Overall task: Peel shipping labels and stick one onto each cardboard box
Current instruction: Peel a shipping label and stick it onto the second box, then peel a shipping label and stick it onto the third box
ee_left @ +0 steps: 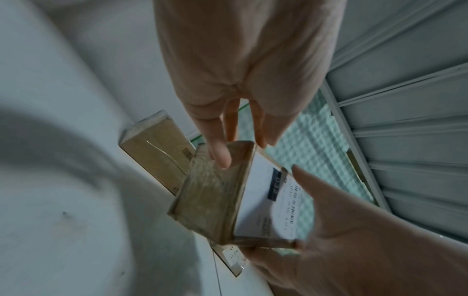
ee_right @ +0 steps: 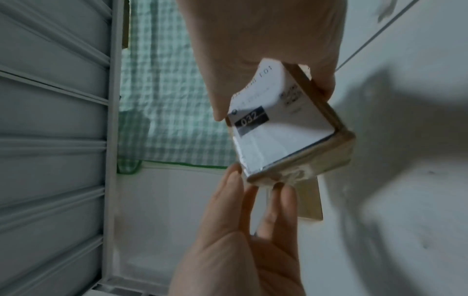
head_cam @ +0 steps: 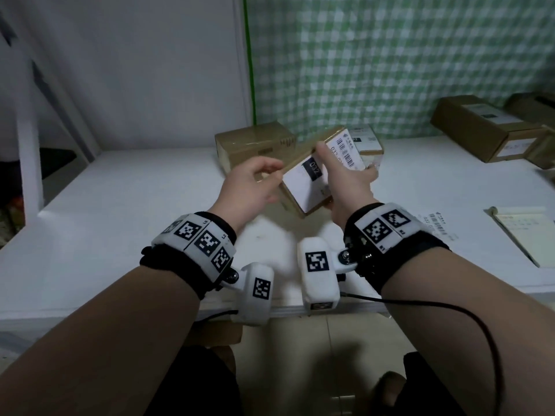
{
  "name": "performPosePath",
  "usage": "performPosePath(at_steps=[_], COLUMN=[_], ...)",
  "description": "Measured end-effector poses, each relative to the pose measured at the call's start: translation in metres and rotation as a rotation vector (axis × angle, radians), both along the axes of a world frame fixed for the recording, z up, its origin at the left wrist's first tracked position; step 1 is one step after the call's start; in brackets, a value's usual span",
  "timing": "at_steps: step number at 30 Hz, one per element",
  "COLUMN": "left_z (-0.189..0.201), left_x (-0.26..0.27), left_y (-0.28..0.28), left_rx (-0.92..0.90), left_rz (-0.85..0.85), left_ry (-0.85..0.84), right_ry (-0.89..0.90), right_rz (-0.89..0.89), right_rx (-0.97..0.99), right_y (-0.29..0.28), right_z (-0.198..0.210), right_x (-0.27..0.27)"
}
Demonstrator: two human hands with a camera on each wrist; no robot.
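Note:
I hold a small cardboard box (head_cam: 309, 190) tilted in the air above the white table (head_cam: 120, 223). A white shipping label (head_cam: 312, 172) marked 032 covers its upper face. My right hand (head_cam: 342, 181) grips the box, thumb on the label and fingers underneath. My left hand (head_cam: 268, 172) pinches the brown side at the box's left end. The left wrist view shows my left thumb (ee_left: 219, 156) on that brown side of the box (ee_left: 215, 200). In the right wrist view the box (ee_right: 278, 140) sits between both hands, label facing the camera.
A plain brown box (head_cam: 252, 145) and a labelled box (head_cam: 368, 142) stand behind the hands. More labelled boxes (head_cam: 486, 127) sit at the back right. A loose label sheet (head_cam: 441, 226) and a yellowish pad (head_cam: 522, 232) lie at the right. A green checked cloth hangs behind.

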State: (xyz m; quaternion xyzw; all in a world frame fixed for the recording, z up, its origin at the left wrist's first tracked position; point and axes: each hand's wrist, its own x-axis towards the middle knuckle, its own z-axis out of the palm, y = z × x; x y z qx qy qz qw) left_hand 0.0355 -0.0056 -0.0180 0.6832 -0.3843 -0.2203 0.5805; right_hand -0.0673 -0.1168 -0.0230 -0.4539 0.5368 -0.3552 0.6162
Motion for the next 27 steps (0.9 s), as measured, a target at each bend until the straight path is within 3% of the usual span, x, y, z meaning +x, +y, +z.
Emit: performPosePath(at_steps=[5,8,11,14,19,21,27], left_z=[0.001,0.003,0.008,0.012,0.008,0.004,-0.002], left_x=[0.010,0.024,0.053,0.089,0.136,0.147,0.173], left_y=[-0.020,-0.036,-0.058,-0.080,-0.107,-0.113,-0.125], left_rx=[0.042,0.103,0.157,0.307,0.677,0.801,0.925], left_rz=[-0.080,-0.140,-0.032,0.107,0.075,0.047,0.042], left_ry=[-0.057,-0.099,-0.266,-0.526,-0.654,-0.673,-0.564], right_ry=[0.010,0.133,0.285,0.445,0.660,0.704,0.838], right_rz=[-0.006,-0.024,-0.017,0.038,0.101,0.089,0.097], right_rx=[-0.066,-0.177,-0.340,-0.480,-0.639,-0.679,-0.744], right_y=[-0.016,-0.031,-0.051,-0.074,-0.103,-0.111,-0.125], right_z=[0.001,0.006,0.012,0.018,0.018,0.014,-0.001], right_x=[0.020,0.025,0.031,0.042,0.067,0.077,0.095])
